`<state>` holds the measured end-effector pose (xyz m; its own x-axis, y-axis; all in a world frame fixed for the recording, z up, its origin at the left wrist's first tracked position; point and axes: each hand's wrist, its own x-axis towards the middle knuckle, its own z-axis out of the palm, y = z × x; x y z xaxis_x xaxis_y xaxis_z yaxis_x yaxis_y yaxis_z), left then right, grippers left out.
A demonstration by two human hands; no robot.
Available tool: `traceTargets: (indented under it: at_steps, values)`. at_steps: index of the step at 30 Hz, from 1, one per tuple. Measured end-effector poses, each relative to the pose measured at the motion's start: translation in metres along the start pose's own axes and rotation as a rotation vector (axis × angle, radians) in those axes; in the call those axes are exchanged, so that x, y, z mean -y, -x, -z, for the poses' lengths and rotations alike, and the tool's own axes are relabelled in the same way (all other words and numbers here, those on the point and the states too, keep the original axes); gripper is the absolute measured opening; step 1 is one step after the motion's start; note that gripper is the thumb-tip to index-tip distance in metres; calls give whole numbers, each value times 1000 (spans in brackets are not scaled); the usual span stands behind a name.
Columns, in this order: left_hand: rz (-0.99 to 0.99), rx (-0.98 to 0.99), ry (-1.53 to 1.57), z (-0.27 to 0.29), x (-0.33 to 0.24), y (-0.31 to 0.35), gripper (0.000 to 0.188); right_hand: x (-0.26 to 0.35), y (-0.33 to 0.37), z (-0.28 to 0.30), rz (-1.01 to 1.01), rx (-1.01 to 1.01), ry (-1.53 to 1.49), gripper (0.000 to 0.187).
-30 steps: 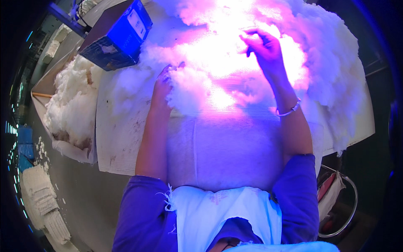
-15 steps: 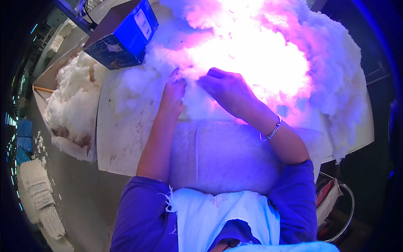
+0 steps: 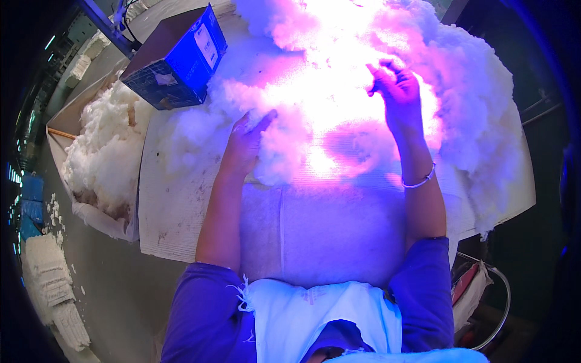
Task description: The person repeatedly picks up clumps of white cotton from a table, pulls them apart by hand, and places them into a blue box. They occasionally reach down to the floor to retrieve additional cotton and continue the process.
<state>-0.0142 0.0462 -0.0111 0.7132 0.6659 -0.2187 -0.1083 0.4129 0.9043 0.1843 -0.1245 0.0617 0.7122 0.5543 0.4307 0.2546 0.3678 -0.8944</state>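
Observation:
A large heap of fluffy white fibre (image 3: 484,97) spreads over a pale work board (image 3: 175,224), glaring white and pink-violet under strong light. My left hand (image 3: 245,145) lies against the near left edge of the fluff, thumb and fingers apart; its fingertips are partly lost in the fibre. Farther right, my right hand (image 3: 399,94) hovers over the brightest part of the heap with its fingers spread and bent, and no fibre shows between them. Glare hides detail around the right fingertips. A bracelet (image 3: 419,179) circles my right wrist.
An open blue cardboard box (image 3: 193,66) stands at the back left of the board. Left of the board, a bin (image 3: 130,227) holds more white fibre (image 3: 100,151). Stacked white pads (image 3: 48,272) lie at the far left. A curved metal tube (image 3: 507,302) is at lower right.
My right hand has moved away from my left, up and right over the heap, and its fingers have spread. My left hand has shifted slightly down, its thumb now apart from the fingers.

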Motion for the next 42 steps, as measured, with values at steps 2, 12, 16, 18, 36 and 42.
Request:
traceTargets:
  at_steps: [2, 12, 16, 18, 36, 42]
  values:
    - [-47, -12, 84, -1, 1, -1, 49, 5, -5, 9, -28, 11, -111, 25]
    - [-40, 180, 344, 13, 8, -9, 35, 12, 26, -39, -89, 618, 388, 42]
    - [17, 236, 406, 11, 13, -9, 35, -8, 35, -50, -74, 577, 381, 36]
    - [84, 234, 393, 11, 13, -9, 35, -16, 38, -54, -6, 526, 331, 30]
    - [-338, 145, 201, 43, 14, -21, 33, -3, -5, 5, -70, 145, 89, 26]
    - [-321, 64, 122, 19, 26, -14, 34, -24, 41, -48, -343, 664, 182, 38]
